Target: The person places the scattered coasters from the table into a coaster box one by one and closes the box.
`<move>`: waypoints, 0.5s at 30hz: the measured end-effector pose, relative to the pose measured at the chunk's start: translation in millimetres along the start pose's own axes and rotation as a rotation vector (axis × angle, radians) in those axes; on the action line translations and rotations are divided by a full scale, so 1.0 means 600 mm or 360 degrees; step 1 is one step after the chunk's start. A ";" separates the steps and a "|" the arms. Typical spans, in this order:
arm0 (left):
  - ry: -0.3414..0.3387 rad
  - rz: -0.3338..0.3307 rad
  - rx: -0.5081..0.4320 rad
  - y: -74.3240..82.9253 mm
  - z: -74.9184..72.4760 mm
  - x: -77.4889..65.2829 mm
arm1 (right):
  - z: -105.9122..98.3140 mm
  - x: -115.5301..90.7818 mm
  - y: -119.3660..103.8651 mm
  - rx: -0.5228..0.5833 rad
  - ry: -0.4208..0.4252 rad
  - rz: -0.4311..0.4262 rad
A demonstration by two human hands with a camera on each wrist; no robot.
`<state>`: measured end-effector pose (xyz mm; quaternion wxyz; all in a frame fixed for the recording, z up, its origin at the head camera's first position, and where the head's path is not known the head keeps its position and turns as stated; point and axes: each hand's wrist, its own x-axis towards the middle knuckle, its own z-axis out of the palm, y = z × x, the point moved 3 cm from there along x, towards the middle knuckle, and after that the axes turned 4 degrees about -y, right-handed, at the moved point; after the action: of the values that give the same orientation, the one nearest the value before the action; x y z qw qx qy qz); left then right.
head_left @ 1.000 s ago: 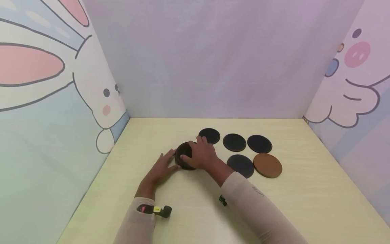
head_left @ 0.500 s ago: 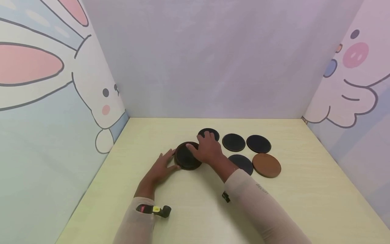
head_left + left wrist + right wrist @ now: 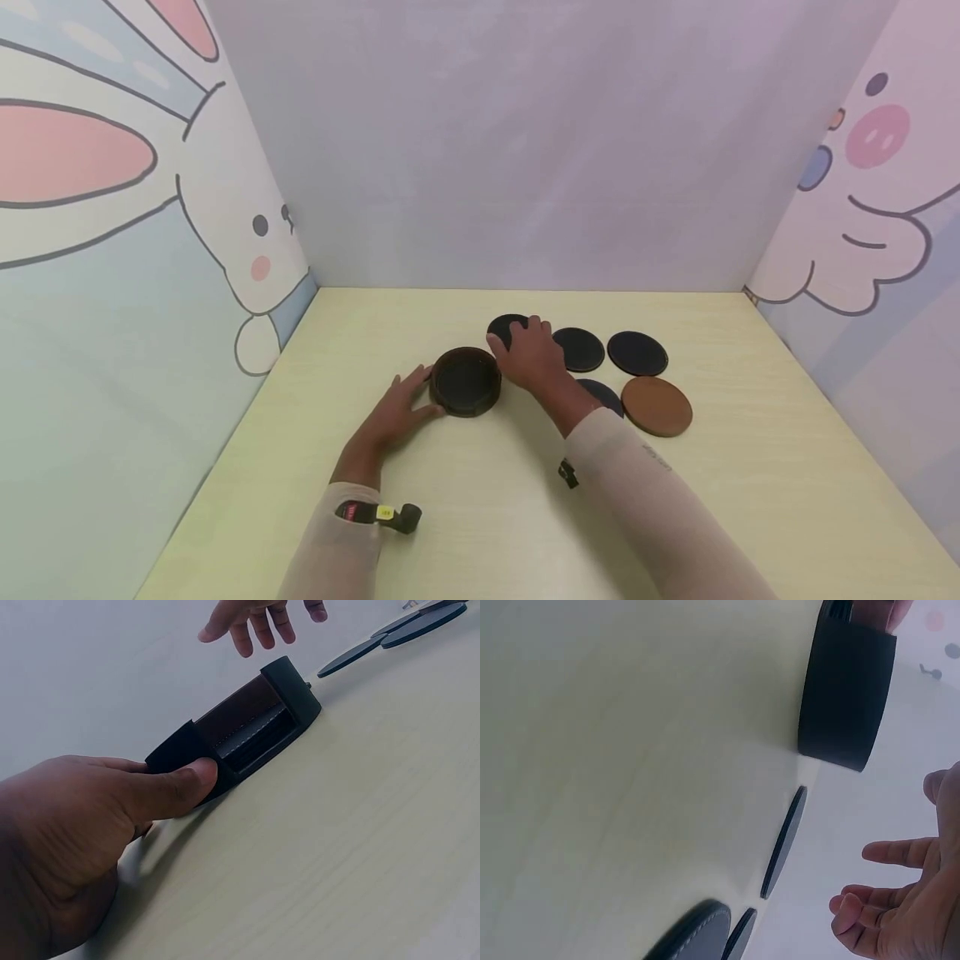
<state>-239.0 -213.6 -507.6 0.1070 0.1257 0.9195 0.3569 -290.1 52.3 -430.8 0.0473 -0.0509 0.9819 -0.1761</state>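
Note:
A dark round coaster holder (image 3: 491,402) stands on the table, its top uncovered. My left hand (image 3: 397,415) holds its left side, the thumb against the wall beside a cutout in the left wrist view. Dark layered edges and a stitched brown inner wall show through that cutout of the holder (image 3: 300,701). To the holder's right, my right hand (image 3: 532,354) hovers with nothing in it; its fingers are loosely bent in the right wrist view. Behind that hand lies a black coaster (image 3: 506,327), partly covered. A dark blue-black coaster (image 3: 607,395) is half hidden by the right wrist.
Two more black coasters, a middle coaster (image 3: 581,350) and a right-hand coaster (image 3: 637,353), lie flat in the back row. In front of them is a brown coaster (image 3: 657,407). Printed walls (image 3: 255,233) enclose the pale wooden table (image 3: 465,517) at the sides and back.
My right hand has moved right, off the top of the coaster holder, which is now fully exposed from above. The left hand and the holder have stayed in place.

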 end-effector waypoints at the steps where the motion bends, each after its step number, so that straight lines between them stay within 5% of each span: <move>1: -0.0001 -0.0009 -0.0002 0.000 0.000 0.000 | -0.001 0.003 0.004 0.0005 -0.0007 0.0000; 15: -0.0003 -0.0062 -0.0046 0.001 0.001 -0.003 | 0.002 0.051 0.032 -0.0051 -0.0096 -0.0057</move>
<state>-237.3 -213.4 -507.4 0.1167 0.1065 0.9163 0.3679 -321.9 66.5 -440.9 0.0729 -0.0745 0.9817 -0.1594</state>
